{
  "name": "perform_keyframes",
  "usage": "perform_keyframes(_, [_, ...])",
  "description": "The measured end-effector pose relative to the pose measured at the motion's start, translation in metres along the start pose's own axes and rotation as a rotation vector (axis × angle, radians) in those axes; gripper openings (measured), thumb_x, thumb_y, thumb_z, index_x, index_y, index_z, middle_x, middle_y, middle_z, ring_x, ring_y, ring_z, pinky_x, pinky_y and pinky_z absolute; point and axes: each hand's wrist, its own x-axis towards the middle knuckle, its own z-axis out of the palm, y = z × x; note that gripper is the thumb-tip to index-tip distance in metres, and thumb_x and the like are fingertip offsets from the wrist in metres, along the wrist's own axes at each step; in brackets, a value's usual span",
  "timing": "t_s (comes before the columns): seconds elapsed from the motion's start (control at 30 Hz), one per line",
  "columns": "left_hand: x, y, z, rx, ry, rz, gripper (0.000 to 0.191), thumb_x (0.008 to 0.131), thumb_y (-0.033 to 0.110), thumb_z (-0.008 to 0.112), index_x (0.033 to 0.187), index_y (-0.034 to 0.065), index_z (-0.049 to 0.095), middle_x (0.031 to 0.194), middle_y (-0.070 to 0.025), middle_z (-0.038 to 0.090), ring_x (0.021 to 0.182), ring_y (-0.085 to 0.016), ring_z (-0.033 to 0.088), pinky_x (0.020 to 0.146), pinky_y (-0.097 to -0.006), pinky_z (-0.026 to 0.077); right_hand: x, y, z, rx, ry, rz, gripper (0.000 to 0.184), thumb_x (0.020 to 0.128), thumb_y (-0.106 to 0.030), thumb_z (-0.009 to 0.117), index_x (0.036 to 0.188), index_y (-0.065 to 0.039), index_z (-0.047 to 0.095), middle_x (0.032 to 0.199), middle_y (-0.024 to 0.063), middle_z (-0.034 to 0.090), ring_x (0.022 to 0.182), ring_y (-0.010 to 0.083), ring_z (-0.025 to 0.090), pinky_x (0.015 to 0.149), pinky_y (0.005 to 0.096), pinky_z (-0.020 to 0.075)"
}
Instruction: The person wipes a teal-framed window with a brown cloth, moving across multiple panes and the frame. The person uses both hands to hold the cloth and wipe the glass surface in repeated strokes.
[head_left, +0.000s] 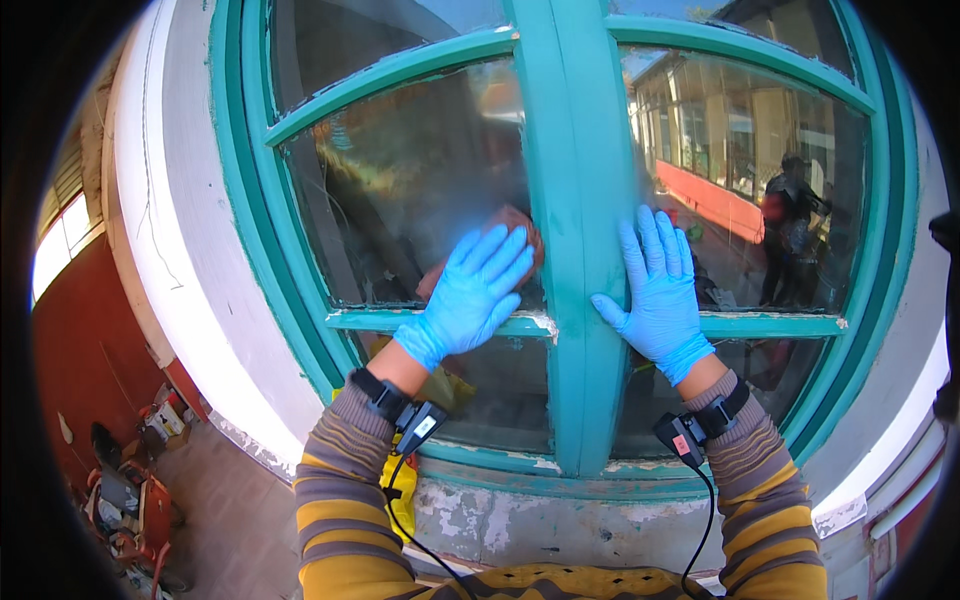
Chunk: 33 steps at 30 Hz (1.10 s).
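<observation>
Both hands wear thin blue gloves and reach up to a teal-painted wooden window frame (574, 225). Under the fingers of my left hand (472, 292) is a reddish-brown cloth (525, 225), pressed flat against the left glass pane (420, 165) near its lower right corner. My right hand (660, 292) lies with fingers spread over the edge of the central upright and the right glass pane (750, 172), holding nothing. Flaking paint shows along the lower crossbars. The right pane reflects a building and a person.
Below the window runs a peeling grey wall (517, 525). A yellow plastic bag (401, 487) hangs partly behind my left forearm. At the lower left, a red cart (154, 517) with assorted items stands on the paved floor (232, 517). Black cables trail from both wrist devices.
</observation>
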Motion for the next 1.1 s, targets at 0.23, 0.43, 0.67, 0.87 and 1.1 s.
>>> perform_keyframes(0.23, [0.026, -0.018, -0.006, 0.088, 0.088, -0.038, 0.061, 0.090, 0.028, 0.053, 0.144, 0.0044, 0.040, 0.153, -0.0163, 0.032, 0.142, -0.036, 0.027, 0.116, -0.0512, 0.017, -0.002, 0.001, 0.002, -0.041, -0.015, 0.001, 0.090, 0.081, -0.053, 0.063, 0.152, -0.011, 0.026, 0.157, 0.0186, 0.021, 0.144, 0.0375, 0.020, 0.117, 0.0513, 0.0154])
perform_keyframes(0.43, [0.103, -0.040, -0.023, 0.319, 0.459, -0.302, 0.057, 0.099, 0.035, 0.039, 0.148, 0.0053, 0.035, 0.155, -0.0147, 0.031, 0.143, -0.035, 0.027, 0.116, -0.0489, 0.016, -0.001, 0.002, 0.002, -0.054, -0.002, 0.012, 0.092, 0.078, -0.052, 0.066, 0.152, -0.012, 0.028, 0.157, 0.0193, 0.019, 0.143, 0.0404, 0.020, 0.117, 0.0511, 0.0159])
perform_keyframes(0.67, [0.060, -0.101, -0.028, 0.340, 0.580, -0.299, 0.058, 0.095, 0.029, 0.046, 0.145, 0.0020, 0.037, 0.153, -0.0162, 0.033, 0.142, -0.034, 0.028, 0.116, -0.0508, 0.016, -0.001, 0.001, 0.002, -0.102, 0.047, -0.003, 0.093, 0.079, -0.057, 0.066, 0.151, -0.010, 0.030, 0.156, 0.0221, 0.020, 0.143, 0.0413, 0.021, 0.115, 0.0514, 0.0191])
perform_keyframes(0.87, [-0.043, -0.226, -0.039, 0.480, 0.685, -0.653, 0.060, 0.101, 0.042, 0.034, 0.151, 0.0081, 0.030, 0.155, -0.0126, 0.031, 0.142, -0.035, 0.028, 0.117, -0.0477, 0.016, 0.000, 0.000, 0.004, -0.143, 0.052, -0.019, 0.095, 0.079, -0.058, 0.064, 0.151, -0.009, 0.028, 0.156, 0.0222, 0.019, 0.142, 0.0413, 0.021, 0.116, 0.0518, 0.0175])
perform_keyframes(1.1, [-0.071, -0.265, -0.021, 0.486, 0.849, -0.514, 0.057, 0.102, 0.041, 0.036, 0.147, 0.0063, 0.038, 0.150, -0.0133, 0.039, 0.140, -0.036, 0.031, 0.117, -0.0427, 0.022, 0.000, -0.001, 0.003, -0.169, 0.045, -0.007, 0.097, 0.076, -0.056, 0.068, 0.151, -0.008, 0.028, 0.156, 0.0214, 0.020, 0.143, 0.0411, 0.020, 0.116, 0.0520, 0.0167])
